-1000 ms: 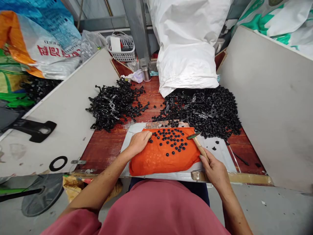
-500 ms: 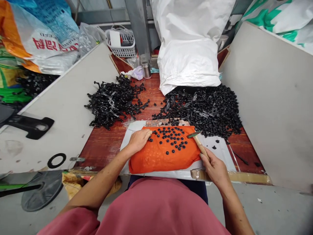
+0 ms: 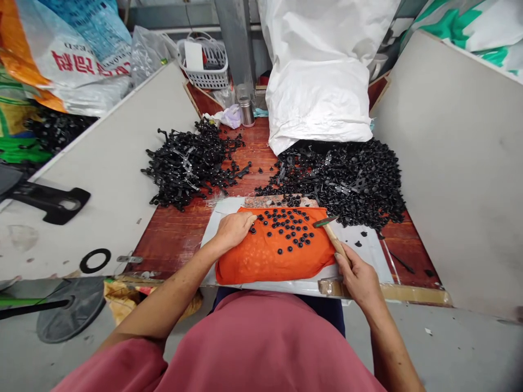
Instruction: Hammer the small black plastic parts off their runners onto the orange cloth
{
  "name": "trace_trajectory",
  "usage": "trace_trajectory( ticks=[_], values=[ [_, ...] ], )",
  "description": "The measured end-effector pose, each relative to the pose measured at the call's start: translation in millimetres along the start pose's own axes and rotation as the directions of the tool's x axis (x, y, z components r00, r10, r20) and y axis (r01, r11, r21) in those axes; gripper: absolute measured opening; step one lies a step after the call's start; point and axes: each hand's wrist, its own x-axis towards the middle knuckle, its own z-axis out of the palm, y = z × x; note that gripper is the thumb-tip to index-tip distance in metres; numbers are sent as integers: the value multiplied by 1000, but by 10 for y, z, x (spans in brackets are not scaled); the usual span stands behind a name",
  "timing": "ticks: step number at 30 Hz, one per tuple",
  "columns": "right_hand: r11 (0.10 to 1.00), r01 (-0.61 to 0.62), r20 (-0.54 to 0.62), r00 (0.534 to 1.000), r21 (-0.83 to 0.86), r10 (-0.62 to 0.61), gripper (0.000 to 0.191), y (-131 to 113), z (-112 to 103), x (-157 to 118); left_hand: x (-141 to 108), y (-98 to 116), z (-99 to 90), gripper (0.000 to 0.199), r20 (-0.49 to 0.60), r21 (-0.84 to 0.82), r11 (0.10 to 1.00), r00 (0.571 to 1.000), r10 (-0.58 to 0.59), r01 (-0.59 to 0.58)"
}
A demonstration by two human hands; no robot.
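Note:
An orange cloth bundle (image 3: 261, 264) lies on a white sheet (image 3: 368, 253) at the front of the table, with many small round black pieces (image 3: 289, 249) scattered over its top. At the bundle's upper left corner rests my left hand (image 3: 235, 230), fingers bent together beside a few of those pieces; whatever its fingertips hold is hidden. My right hand (image 3: 360, 277) is wrapped round the wooden handle of a small hammer (image 3: 333, 238). The hammer's dark, narrow head hangs over the right side of the bundle.
Heaps of black plastic parts lie on the red-brown table, one at left (image 3: 183, 169) and a larger one at right (image 3: 351, 179), under a white sack (image 3: 318, 103). Pale side panels (image 3: 453, 163) flank the table. Behind are a grey basket (image 3: 210, 76) and a metal flask (image 3: 247, 112).
The view has tilted slightly, so the scene sits a little differently in the picture. Both hands and the hammer keep nearly the same place over the bundle.

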Motion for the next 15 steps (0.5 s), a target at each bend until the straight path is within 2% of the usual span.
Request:
trace_trajectory(
  ticks=[3,7,9,11,15],
  values=[
    [996,64,-21,998,-64,-65,55,-198,-69,-5,3,31,-12,40,4,36,999,1000,-30,30],
    [970,234,69,971,-57,-230,53,-664,-101,78,3,45,-21,41,-10,33,999,1000,-27,28],
    [949,307,133,946,-67,-297,52,-900,-59,152,6,42,-22,42,-19,20,1000,1000,-20,20],
    [927,365,149,925,-92,-349,51,-1086,15,222,8,41,-24,42,-29,8,1000,999,-16,17],
    [894,436,96,899,-99,-427,52,-1272,188,304,8,48,-32,38,-34,-20,1000,999,-20,20]
  ],
)
